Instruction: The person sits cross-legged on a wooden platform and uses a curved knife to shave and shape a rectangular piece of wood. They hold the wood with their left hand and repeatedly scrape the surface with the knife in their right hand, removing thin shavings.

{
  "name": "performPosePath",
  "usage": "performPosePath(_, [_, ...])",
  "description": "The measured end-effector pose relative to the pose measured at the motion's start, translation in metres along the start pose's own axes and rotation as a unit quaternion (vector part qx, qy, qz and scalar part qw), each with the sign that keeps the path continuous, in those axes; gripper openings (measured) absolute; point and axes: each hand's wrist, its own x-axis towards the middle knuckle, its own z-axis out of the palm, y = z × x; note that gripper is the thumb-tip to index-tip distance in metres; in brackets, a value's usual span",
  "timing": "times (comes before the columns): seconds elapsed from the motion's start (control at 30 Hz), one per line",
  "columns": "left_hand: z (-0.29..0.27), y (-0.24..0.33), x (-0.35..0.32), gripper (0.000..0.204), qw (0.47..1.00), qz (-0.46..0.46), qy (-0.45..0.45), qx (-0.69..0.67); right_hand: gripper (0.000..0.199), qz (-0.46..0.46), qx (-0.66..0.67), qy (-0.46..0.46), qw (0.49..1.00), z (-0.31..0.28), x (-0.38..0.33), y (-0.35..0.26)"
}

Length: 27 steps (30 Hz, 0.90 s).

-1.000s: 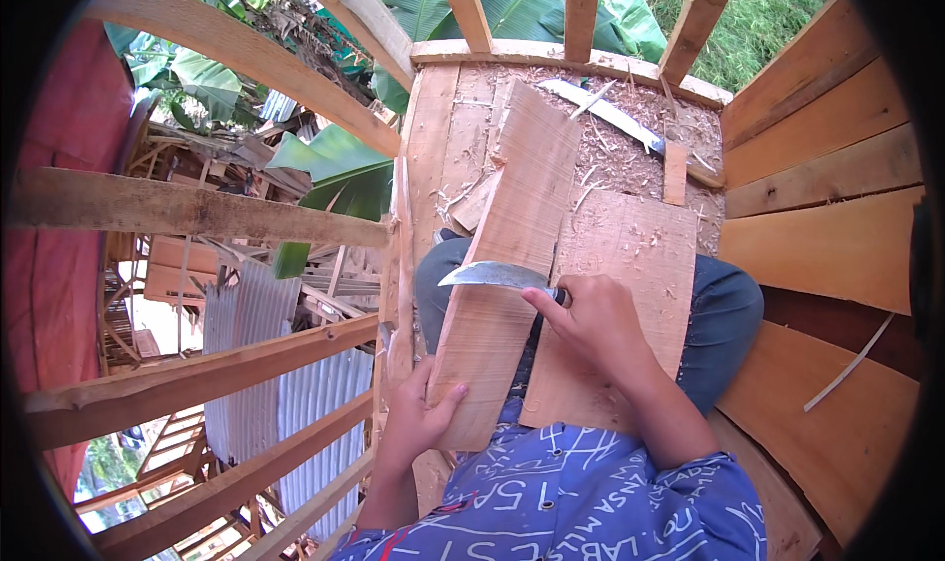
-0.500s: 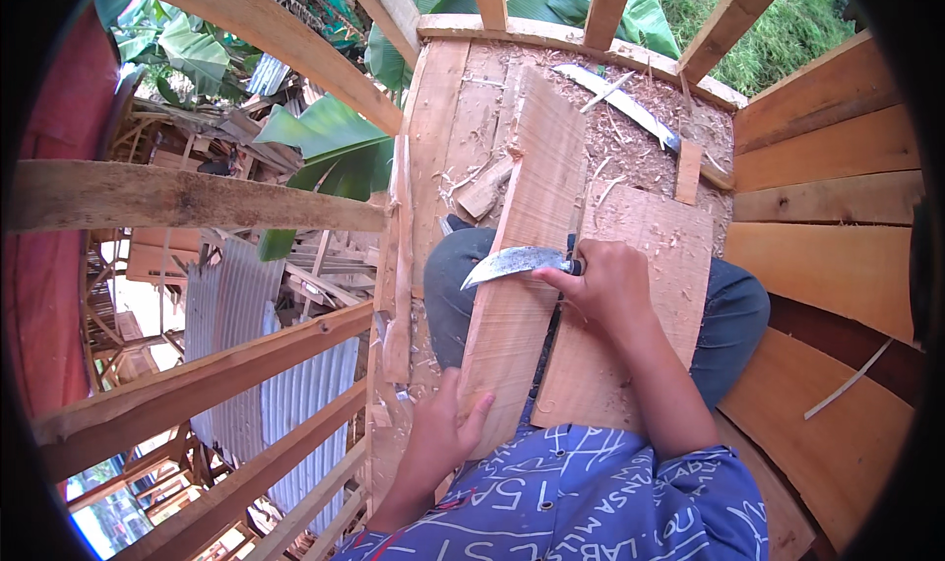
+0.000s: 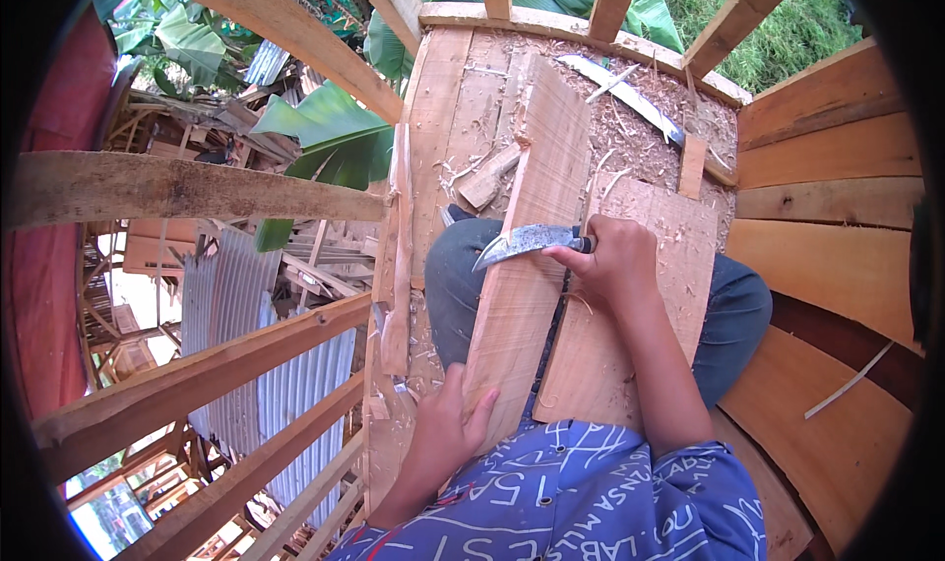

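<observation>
My right hand (image 3: 618, 256) is closed around the dark handle of a knife (image 3: 529, 241) with a curved, stained blade. The blade lies across the left long edge of a wooden board (image 3: 544, 187), its tip pointing left. This board leans lengthwise over my lap, tilted on its side. My left hand (image 3: 451, 425) grips the board's lower end, thumb on its face and fingers hidden behind the edge. A second, wider board (image 3: 630, 335) lies flat on my right thigh, under my right forearm, with thin shavings on it.
A long machete (image 3: 625, 98) lies among wood shavings at the far end, beside a small wood block (image 3: 692, 165). A wood offcut (image 3: 487, 175) rests left of the board. Slatted rails (image 3: 197, 189) border the left; plank walls (image 3: 827, 197) stand on the right.
The knife has shifted slightly right and up along the board's edge, and my right hand moved with it. A thin curled shaving now shows below that hand. My left hand keeps its hold.
</observation>
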Motion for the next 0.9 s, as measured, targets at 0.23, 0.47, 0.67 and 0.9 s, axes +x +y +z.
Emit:
performPosePath(0.23, [0.006, -0.006, -0.007, 0.027, 1.000, 0.030, 0.002, 0.004, 0.080, 0.202, 0.053, -0.014, 0.978, -0.013, 0.036, 0.011])
performPosePath(0.47, [0.011, -0.013, -0.003, 0.025, 0.998, 0.057, 0.036, -0.021, 0.083, 0.129, -0.026, 0.022, 0.991, -0.019, 0.043, 0.024])
performPosePath(0.67, [0.015, -0.019, -0.001, 0.023, 0.995, 0.073, 0.057, -0.037, 0.076, 0.165, 0.113, -0.085, 0.976, -0.036, 0.014, 0.008])
performPosePath(0.9, [0.009, 0.004, -0.006, 0.021, 0.997, 0.062, 0.049, -0.006, 0.064, 0.063, 0.167, -0.097, 0.979, -0.046, -0.043, -0.004])
